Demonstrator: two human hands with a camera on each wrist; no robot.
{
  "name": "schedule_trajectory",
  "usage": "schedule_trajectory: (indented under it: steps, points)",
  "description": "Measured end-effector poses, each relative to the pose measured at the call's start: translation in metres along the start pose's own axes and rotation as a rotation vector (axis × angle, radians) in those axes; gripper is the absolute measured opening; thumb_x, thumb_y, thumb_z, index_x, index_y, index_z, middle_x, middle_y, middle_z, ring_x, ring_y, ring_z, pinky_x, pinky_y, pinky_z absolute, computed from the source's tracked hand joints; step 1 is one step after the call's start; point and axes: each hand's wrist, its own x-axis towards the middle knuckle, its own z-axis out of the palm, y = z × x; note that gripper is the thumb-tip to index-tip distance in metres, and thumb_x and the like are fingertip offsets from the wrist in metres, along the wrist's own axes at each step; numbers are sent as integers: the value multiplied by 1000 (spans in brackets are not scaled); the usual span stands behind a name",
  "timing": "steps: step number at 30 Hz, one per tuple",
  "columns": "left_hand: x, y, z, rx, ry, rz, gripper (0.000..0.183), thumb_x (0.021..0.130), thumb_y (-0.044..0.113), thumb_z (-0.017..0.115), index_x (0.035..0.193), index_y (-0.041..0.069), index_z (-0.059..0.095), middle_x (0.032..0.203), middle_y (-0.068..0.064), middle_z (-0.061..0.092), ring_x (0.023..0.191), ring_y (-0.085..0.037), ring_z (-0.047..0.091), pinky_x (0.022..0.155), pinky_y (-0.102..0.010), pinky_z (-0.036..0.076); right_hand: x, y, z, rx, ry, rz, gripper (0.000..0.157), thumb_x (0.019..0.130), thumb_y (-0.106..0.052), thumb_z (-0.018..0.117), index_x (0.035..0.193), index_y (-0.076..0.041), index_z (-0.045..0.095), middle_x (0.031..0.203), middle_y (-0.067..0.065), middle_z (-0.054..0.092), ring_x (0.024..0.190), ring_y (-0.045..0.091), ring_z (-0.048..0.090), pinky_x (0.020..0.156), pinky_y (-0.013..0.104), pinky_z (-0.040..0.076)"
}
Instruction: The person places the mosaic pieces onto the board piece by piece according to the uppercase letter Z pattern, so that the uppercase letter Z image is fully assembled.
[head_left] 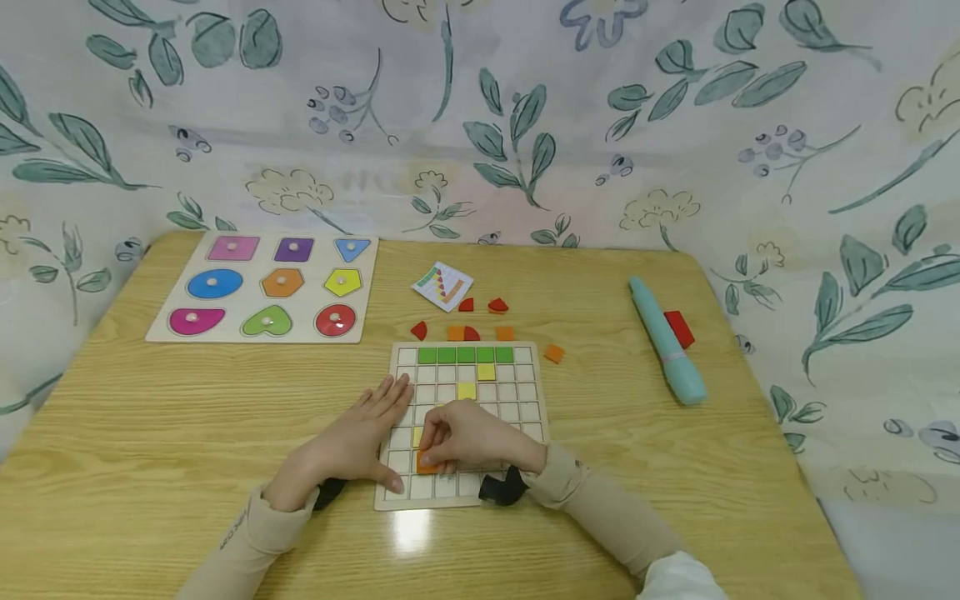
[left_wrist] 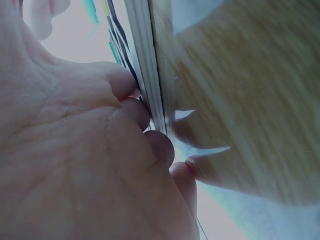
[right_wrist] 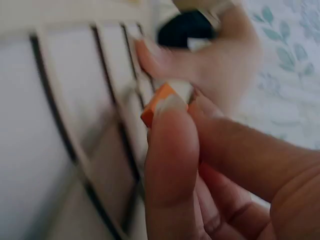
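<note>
A white grid board (head_left: 528, 412) with a wooden frame lies on the table. My right hand (head_left: 476, 435) is over its lower part, pinching an orange square tile (head_left: 427, 462) between thumb and finger. The right wrist view shows that tile (right_wrist: 156, 106) tilted at the fingertips, close to the grid. Spread along the board's left edge, my left hand (head_left: 352, 442) rests with its fingers straight. In the left wrist view, its fingertips (left_wrist: 134, 112) touch the board's side. Green tiles (head_left: 467, 355) fill part of the top row, and yellow tiles (head_left: 467, 390) step down diagonally, partly hidden by my right hand.
Behind the board are loose orange tiles (head_left: 554, 353), red quarter-round pieces (head_left: 419, 331) and a pattern card (head_left: 443, 286). A knobbed shape puzzle (head_left: 307, 332) lies at the back left. A teal stick-like object (head_left: 666, 337) lies beside a red block (head_left: 679, 329) at right. Leaf-patterned cloth (head_left: 420, 192) hangs behind.
</note>
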Motion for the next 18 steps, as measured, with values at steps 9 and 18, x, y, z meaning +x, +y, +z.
schedule_trajectory:
  steps: [9, 18]
  points:
    - [-1, 2, -2, -11, 9, 4, 126, 62, 48, 85, 152, -6, 16, 161, -23, 6, 148, -45, 4, 118, -63, 13, -4, -9, 20, -244, 111, -76, 12, 84, -16, 76, 76, -12, 67, 66, -6, 66, 52, -4, 47, 49, 12, 39]
    - [0, -1, -1, 0, -3, -2, 127, 62, 51, 84, 152, -5, 15, 162, -22, 5, 149, -44, 2, 118, -62, 12, -3, -4, 17, -233, 188, -100, 12, 82, -15, 78, 75, -11, 68, 70, -5, 66, 58, -4, 46, 54, 11, 40]
